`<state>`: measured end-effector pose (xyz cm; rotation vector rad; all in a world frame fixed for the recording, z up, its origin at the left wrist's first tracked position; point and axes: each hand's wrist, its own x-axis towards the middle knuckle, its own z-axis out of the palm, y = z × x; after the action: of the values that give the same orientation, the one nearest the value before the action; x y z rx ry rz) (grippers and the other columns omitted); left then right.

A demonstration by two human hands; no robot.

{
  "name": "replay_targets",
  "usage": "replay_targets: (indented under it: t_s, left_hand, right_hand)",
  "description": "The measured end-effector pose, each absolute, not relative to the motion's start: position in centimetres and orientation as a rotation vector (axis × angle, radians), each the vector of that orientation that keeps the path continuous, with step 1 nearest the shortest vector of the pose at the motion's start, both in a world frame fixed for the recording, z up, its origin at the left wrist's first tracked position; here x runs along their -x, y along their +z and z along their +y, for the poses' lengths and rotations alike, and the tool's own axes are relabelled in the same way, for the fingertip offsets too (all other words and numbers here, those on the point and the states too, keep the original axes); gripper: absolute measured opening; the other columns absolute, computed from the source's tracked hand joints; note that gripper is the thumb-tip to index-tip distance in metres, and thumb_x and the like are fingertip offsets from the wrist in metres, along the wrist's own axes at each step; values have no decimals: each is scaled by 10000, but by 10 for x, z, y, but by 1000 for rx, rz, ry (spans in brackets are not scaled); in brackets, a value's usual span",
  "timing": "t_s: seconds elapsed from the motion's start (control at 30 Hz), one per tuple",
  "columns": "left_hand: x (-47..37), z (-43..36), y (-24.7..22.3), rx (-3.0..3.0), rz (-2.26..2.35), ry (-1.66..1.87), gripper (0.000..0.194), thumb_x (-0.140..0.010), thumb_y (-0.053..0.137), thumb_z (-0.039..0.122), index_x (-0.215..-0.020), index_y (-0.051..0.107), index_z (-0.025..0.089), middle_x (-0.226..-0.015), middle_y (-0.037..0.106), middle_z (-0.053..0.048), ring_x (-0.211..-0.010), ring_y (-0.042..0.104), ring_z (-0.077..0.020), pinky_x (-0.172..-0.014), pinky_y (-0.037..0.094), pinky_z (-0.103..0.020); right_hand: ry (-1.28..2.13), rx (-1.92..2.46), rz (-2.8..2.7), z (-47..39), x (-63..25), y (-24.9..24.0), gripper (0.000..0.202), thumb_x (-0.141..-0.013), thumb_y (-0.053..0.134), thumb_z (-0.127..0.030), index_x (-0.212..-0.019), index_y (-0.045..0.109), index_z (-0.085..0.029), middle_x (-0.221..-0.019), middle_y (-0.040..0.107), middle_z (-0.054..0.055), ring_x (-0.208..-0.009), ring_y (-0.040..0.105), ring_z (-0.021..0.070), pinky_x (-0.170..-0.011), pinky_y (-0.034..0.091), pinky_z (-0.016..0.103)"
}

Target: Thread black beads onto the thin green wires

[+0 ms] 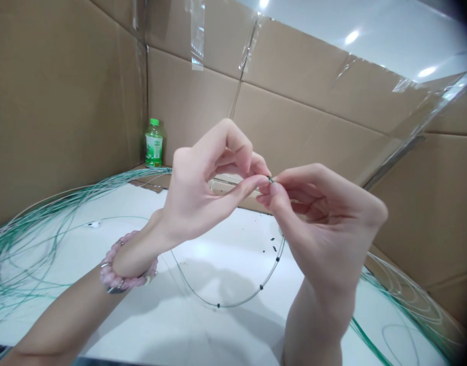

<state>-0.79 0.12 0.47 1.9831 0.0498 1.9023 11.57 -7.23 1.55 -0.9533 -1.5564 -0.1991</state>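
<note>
Closest to us, the left arm (65, 320), with a pink bead bracelet (114, 269), reaches up from the bottom edge. The left hand (191, 195) and the right hand (322, 231) meet tip to tip above the white table (214, 241). Each has its thumb and finger squeezed together, pinching a tiny dark bit (270, 179) right where they meet. A thin wire (241, 305) with black bands (261, 287) curves below; I can't tell if it joins the bit. To do this well, I think both thumbs should work close together and push softly, since something so small could slip and get lost among the black scraps (274, 249).
</note>
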Motion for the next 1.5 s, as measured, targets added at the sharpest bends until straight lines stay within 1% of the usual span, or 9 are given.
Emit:
replay_targets:
  t_s: [0.13,0.33,0.47,0.53,0.63,0.8,1.1,1.3,1.5]
  left_hand:
    - [8,1,4,-1985,27,1914,239,-766,658,92,-753,446,202,-706,586,44,-734,678,-129,-644,606,-252]
    - [9,5,4,-2065,36,1914,241,-782,656,106,-760,439,208,-738,596,35,-735,681,-124,-623,594,-221]
    - [14,8,5,-2280,42,1961,207,-796,644,113,-784,465,215,-762,632,41,-719,676,-99,-597,557,-178]
    - [18,9,6,-2388,76,1959,179,-806,625,114,-798,484,224,-758,650,47,-717,672,-98,-620,541,-182]
    - [23,9,9,-2481,125,1926,166,-799,608,110,-796,501,237,-737,656,51,-689,662,-103,-588,499,-188]
    - [27,7,11,-2490,204,1852,164,-798,583,109,-799,506,255,-733,647,52,-683,660,-116,-568,463,-201]
    - [29,8,11,-2644,167,1969,234,-761,572,18,-810,513,239,-756,662,60,-661,647,-95,-496,413,-178]
    - [29,8,10,-2631,175,2004,223,-747,604,34,-790,518,235,-749,674,55,-637,653,-106,-483,422,-179]
    - [29,8,13,-2547,75,1946,190,-783,625,74,-799,506,221,-768,659,51,-651,636,-72,-594,497,-147]
  right_hand:
    - [-251,974,-1572,-73,-116,16,170,-735,638,-54,-726,647,-223,-636,639,-31,-578,627,122,-524,544,212]
    - [-314,1018,-1591,-74,-118,16,156,-745,626,-63,-724,636,-217,-627,624,-38,-556,603,107,-536,549,198]
    - [-461,1116,-1674,-76,-121,17,131,-769,609,-72,-756,632,-201,-662,606,-32,-566,553,89,-549,517,209]
    - [-543,1138,-1706,-77,-121,19,140,-791,586,-68,-764,630,-198,-678,603,-22,-566,531,87,-534,487,222]
    - [-602,1111,-1729,-78,-121,20,174,-820,548,-53,-755,616,-199,-687,603,-4,-554,508,88,-512,457,238]
    - [-592,1063,-1734,-75,-120,19,173,-804,559,-54,-736,603,-207,-679,595,-2,-566,513,99,-531,475,251]
    - [-551,1013,-1700,-69,-117,17,150,-761,581,-27,-714,607,-167,-665,555,-12,-569,471,72,-529,445,236]
    - [-558,991,-1689,-69,-117,17,157,-757,584,-21,-710,606,-170,-653,542,-8,-565,459,77,-515,416,240]
    - [-574,1008,-1694,-74,-116,19,152,-754,601,-23,-709,603,-168,-651,528,-4,-563,449,78,-515,409,238]
